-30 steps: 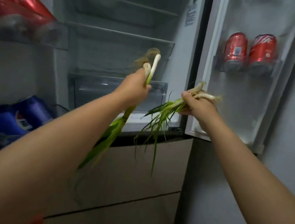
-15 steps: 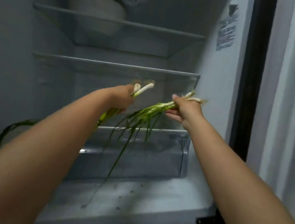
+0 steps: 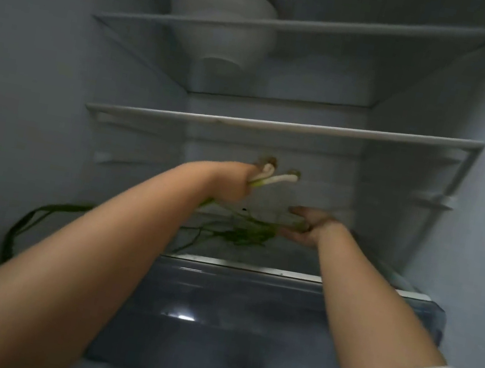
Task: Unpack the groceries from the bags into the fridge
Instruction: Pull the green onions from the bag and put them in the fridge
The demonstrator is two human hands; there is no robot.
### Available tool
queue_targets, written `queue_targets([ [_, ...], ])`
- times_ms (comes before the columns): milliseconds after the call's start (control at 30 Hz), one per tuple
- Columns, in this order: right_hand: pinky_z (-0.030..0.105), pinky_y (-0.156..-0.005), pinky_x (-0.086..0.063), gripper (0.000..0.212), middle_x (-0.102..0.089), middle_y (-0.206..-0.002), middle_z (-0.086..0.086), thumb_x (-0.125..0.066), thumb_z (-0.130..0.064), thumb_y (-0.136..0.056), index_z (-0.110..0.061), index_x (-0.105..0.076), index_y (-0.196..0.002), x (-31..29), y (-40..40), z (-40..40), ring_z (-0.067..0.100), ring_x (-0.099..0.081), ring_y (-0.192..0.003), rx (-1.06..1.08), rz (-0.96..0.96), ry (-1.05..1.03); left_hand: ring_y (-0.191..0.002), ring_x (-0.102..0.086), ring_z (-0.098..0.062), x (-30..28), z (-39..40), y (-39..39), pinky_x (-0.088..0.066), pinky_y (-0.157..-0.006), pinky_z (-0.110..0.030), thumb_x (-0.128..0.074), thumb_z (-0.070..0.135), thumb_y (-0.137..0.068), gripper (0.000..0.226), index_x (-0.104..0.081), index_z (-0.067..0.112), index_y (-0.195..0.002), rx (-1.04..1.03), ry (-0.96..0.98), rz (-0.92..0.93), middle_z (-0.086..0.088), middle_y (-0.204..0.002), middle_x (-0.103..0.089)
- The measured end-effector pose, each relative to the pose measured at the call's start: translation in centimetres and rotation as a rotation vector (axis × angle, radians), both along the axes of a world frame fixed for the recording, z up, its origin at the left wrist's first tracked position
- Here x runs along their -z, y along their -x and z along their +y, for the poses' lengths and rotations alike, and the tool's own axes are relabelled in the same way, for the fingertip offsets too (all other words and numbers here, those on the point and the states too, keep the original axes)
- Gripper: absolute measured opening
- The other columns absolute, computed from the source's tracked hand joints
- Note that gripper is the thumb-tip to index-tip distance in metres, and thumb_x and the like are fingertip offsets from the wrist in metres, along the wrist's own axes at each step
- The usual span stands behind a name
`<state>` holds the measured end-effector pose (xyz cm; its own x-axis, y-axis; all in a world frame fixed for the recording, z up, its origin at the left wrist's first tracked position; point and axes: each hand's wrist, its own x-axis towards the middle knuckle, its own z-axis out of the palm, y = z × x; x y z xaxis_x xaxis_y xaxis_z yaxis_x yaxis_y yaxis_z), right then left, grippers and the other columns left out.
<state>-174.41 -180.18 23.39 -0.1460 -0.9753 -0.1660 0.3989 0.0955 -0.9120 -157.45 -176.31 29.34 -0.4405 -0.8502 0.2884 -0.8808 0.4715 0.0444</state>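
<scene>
Both my arms reach into the open fridge. My left hand [image 3: 229,186] grips a few scallions [image 3: 273,176]. Their white bulbs stick out past my fist toward the back wall, and their long green leaves trail down to the left behind my forearm. A second scallion bunch [image 3: 246,232] lies on the glass shelf [image 3: 286,257] above the crisper drawer, its leaves pointing left. My right hand [image 3: 307,227] is at the bunch's root end with thumb and fingers spread apart; the root end is blurred against my palm.
A white bowl [image 3: 223,20] stands on the top shelf. The middle shelf [image 3: 283,125] hangs just above my hands. The clear crisper drawer [image 3: 245,313] is shut below them. Fridge walls close in on both sides.
Both hands moved deeper into the fridge. My right hand lowered its scallion bunch onto the shelf over the drawer and spread its fingers. My left hand still holds its scallions.
</scene>
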Motion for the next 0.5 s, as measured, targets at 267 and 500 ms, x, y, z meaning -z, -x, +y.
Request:
queue_targets([
  [267,0.017,-0.037,-0.052,0.022,-0.055,-0.078,0.012,-0.047,-0.018,-0.096,-0.002,-0.054,-0.084,-1.5,3.8,6.0,0.017,-0.066,-0.048,0.14,0.718,-0.144,-0.138,-0.033,-0.029,0.5,-5.1,5.9,-0.026,-0.113,-0.036,-0.038,0.011,-0.1,0.061,-0.008,0.022,-0.152,0.164,0.008,-0.073,-0.013,-0.154,-0.027],
  [500,0.027,-0.067,-0.041,0.025,-0.061,-0.082,0.015,-0.055,-0.026,-0.087,-0.011,-0.054,-0.067,1.3,3.9,9.5,0.031,-0.061,-0.087,0.493,1.414,-0.015,-0.141,-0.03,-0.028,3.8,-6.7,10.8,-0.024,-0.117,-0.033,-0.037,0.017,-0.1,0.057,-0.014,0.026,-0.151,0.336,-0.065,-0.081,-0.01,-0.156,-0.023],
])
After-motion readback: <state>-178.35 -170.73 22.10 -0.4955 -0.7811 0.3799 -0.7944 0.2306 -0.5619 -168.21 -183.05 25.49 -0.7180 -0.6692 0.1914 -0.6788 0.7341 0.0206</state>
